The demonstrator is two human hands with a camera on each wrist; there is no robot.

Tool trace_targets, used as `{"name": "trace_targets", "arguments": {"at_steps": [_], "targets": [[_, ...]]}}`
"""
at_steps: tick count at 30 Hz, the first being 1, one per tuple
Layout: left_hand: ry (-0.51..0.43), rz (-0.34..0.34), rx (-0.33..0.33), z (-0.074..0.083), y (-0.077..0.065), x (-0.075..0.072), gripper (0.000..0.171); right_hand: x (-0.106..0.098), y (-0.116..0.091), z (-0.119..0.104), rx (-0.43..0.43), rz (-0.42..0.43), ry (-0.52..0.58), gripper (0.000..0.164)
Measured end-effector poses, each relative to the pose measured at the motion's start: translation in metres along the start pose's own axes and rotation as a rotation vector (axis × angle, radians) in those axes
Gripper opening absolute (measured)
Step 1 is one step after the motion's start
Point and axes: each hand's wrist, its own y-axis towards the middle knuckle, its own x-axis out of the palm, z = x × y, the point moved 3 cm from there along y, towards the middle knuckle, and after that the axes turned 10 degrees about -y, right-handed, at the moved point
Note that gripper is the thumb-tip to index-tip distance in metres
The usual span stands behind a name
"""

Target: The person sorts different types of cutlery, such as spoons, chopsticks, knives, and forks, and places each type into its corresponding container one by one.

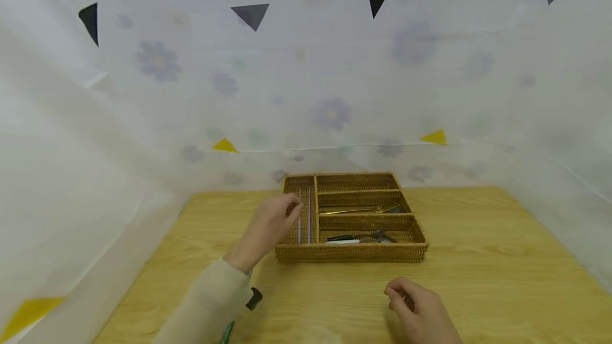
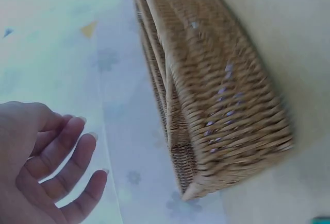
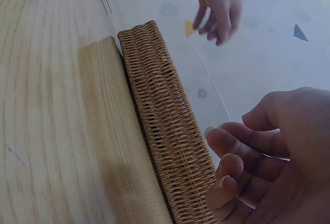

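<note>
A wicker cutlery tray (image 1: 351,252) stands on the table, split into several compartments. Over its left compartment hovers my left hand (image 1: 272,222), fingers loosely curled and holding nothing in the left wrist view. Two purple chopsticks (image 1: 309,219) lie lengthwise in that compartment, partly behind the hand. My right hand (image 1: 421,309) is above the table in front of the tray, loosely curled around nothing. A gold fork (image 1: 382,209) lies in the middle compartment. The front one holds cutlery with a dark handle (image 1: 340,238) and a white handle (image 1: 341,242).
Under the left sleeve a slim green patterned thing (image 1: 227,332) shows in part; its kind is hidden. A small black object (image 1: 255,299) sits at the cuff. Pale flowered curtains (image 1: 306,78) enclose the wooden table (image 1: 478,259) at the back and sides.
</note>
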Motion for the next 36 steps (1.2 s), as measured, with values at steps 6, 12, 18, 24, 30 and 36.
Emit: {"name": "trace_targets", "arguments": {"at_steps": [6,12,18,24,30,36], "targets": [[-0.061,0.073,-0.106,-0.005,-0.059,-0.013,0.009,-0.003,-0.001,0.004,-0.004,0.022,-0.017,0.021],[-0.014,0.107,-0.252,-0.012,-0.108,-0.017,0.006,-0.006,-0.002,0.006,-0.01,0.032,-0.029,0.022],[0.106,0.013,-0.472,-0.017,-0.152,-0.021,0.005,-0.004,-0.002,0.002,0.002,0.044,-0.027,0.019],[0.185,-0.115,-0.639,-0.028,-0.185,-0.018,0.022,-0.002,-0.002,0.002,0.038,0.039,-0.024,0.019],[0.196,-0.231,-0.755,-0.037,-0.202,-0.01,0.028,0.0,-0.001,0.002,0.032,0.005,-0.023,0.026],[0.144,-0.307,-0.797,-0.039,-0.204,-0.008,0.015,-0.001,-0.001,0.0,0.046,0.003,-0.009,0.023]]}}
